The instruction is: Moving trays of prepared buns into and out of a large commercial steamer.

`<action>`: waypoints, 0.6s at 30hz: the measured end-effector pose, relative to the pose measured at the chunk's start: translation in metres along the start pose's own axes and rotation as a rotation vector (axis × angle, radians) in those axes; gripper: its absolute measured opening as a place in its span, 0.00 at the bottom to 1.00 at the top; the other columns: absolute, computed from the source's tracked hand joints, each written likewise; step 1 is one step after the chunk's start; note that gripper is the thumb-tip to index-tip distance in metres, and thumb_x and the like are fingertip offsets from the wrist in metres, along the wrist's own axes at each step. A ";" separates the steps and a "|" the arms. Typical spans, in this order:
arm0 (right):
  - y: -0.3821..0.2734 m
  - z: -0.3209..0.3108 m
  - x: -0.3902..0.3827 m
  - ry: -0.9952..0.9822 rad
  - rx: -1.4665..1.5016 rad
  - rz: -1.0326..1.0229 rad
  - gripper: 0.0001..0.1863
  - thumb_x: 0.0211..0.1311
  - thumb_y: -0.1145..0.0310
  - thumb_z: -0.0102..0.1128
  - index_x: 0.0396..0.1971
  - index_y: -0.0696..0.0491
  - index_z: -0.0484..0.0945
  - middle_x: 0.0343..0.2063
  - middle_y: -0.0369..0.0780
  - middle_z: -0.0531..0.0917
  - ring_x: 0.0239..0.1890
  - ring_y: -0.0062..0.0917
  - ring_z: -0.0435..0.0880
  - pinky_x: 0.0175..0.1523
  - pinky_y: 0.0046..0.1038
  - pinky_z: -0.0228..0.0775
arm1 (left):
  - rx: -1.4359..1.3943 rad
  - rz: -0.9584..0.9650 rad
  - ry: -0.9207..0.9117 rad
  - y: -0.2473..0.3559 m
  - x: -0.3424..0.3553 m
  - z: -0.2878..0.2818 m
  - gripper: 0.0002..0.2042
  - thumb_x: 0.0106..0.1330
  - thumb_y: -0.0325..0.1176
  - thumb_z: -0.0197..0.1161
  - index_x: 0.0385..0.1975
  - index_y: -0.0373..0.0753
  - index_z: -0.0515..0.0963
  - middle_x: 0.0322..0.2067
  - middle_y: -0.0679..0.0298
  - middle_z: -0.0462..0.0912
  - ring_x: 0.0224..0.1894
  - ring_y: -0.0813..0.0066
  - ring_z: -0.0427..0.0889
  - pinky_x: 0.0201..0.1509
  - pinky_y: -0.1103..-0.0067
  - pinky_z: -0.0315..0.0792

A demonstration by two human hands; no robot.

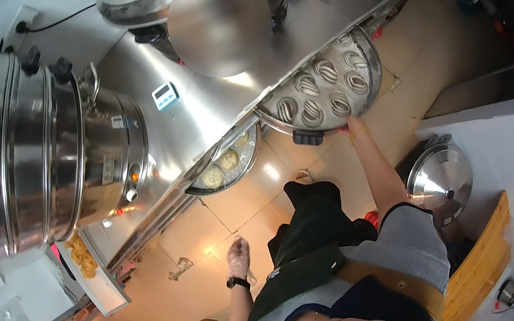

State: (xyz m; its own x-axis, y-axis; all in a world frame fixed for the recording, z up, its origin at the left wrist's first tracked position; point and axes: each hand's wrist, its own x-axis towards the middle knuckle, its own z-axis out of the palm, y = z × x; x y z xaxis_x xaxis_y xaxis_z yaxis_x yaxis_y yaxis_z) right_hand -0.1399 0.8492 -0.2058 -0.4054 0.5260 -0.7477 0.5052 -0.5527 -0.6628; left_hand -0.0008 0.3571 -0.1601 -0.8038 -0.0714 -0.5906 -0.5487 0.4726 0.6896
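Observation:
My right hand (355, 125) grips the near rim of a round metal steamer tray (373, 85), beside its black handle (308, 138). Several twisted rolls with dark and pale stripes (339, 103) lie spaced apart on it. The tray juts out from below the counter's edge, which hides its far part. Down at my left side, away from everything, my left hand (238, 258) is in a clear plastic glove, a black watch (238, 282) at its wrist. Its fingers look curled together, and I see nothing in them.
Another steamer tray (249, 166) with pale round buns (229, 159) sticks out further left. On the steel counter (207, 114) are a small white timer (165, 95) and a tall stacked steamer (110, 145). A domed metal lid (447, 178) stands by the white partition (502, 145) at right.

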 end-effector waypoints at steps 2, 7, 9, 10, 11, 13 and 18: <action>0.028 -0.031 -0.035 0.005 -0.025 -0.007 0.18 0.49 0.70 0.43 0.41 0.59 0.65 0.33 0.43 0.72 0.30 0.28 0.74 0.32 0.28 0.74 | 0.007 0.045 -0.010 0.009 -0.008 0.003 0.15 0.57 0.39 0.53 0.34 0.31 0.72 0.21 0.63 0.75 0.23 0.79 0.72 0.28 0.82 0.67; 0.098 -0.080 -0.107 -0.033 -0.061 0.004 0.17 0.46 0.70 0.45 0.38 0.57 0.66 0.30 0.41 0.74 0.29 0.29 0.75 0.32 0.30 0.72 | 0.043 0.087 -0.067 -0.006 -0.044 -0.009 0.13 0.57 0.37 0.54 0.33 0.33 0.73 0.19 0.64 0.74 0.21 0.81 0.71 0.26 0.83 0.66; 0.120 -0.092 -0.137 -0.016 -0.014 0.026 0.17 0.44 0.73 0.45 0.38 0.58 0.67 0.28 0.42 0.74 0.27 0.30 0.76 0.31 0.31 0.73 | 0.044 0.097 -0.047 -0.029 -0.054 -0.013 0.13 0.56 0.38 0.54 0.33 0.33 0.73 0.19 0.64 0.73 0.22 0.81 0.71 0.26 0.83 0.66; 0.128 -0.095 -0.156 -0.034 -0.034 0.023 0.17 0.44 0.73 0.45 0.38 0.58 0.67 0.28 0.42 0.74 0.27 0.30 0.76 0.31 0.31 0.73 | 0.006 0.040 -0.057 -0.040 -0.057 -0.014 0.13 0.57 0.38 0.53 0.33 0.33 0.73 0.19 0.64 0.73 0.23 0.81 0.71 0.26 0.83 0.66; 0.136 -0.098 -0.175 -0.008 -0.031 -0.011 0.16 0.43 0.74 0.45 0.36 0.60 0.67 0.27 0.43 0.75 0.26 0.31 0.76 0.29 0.30 0.73 | -0.029 -0.015 -0.073 -0.031 -0.063 -0.015 0.14 0.57 0.39 0.53 0.33 0.33 0.73 0.19 0.64 0.73 0.23 0.81 0.71 0.27 0.84 0.66; 0.148 -0.099 -0.210 -0.012 -0.055 -0.046 0.16 0.42 0.75 0.46 0.35 0.62 0.67 0.27 0.44 0.75 0.24 0.32 0.77 0.27 0.30 0.74 | -0.330 -0.003 -0.103 -0.037 -0.071 -0.010 0.17 0.58 0.41 0.52 0.38 0.33 0.69 0.24 0.66 0.74 0.25 0.82 0.73 0.28 0.85 0.68; 0.200 -0.114 -0.247 -0.022 -0.135 -0.136 0.12 0.41 0.75 0.50 0.25 0.69 0.69 0.24 0.47 0.76 0.20 0.31 0.78 0.20 0.27 0.74 | -0.703 0.011 -0.150 -0.033 -0.068 0.009 0.21 0.56 0.44 0.56 0.43 0.34 0.67 0.30 0.59 0.75 0.33 0.75 0.75 0.35 0.82 0.69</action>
State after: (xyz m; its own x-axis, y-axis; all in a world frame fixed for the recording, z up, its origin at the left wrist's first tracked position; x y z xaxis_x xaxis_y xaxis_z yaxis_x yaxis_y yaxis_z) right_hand 0.1481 0.6818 -0.1487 -0.4932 0.5745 -0.6532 0.5415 -0.3849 -0.7474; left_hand 0.0736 0.3543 -0.1463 -0.7973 0.0756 -0.5988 -0.5999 -0.2085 0.7725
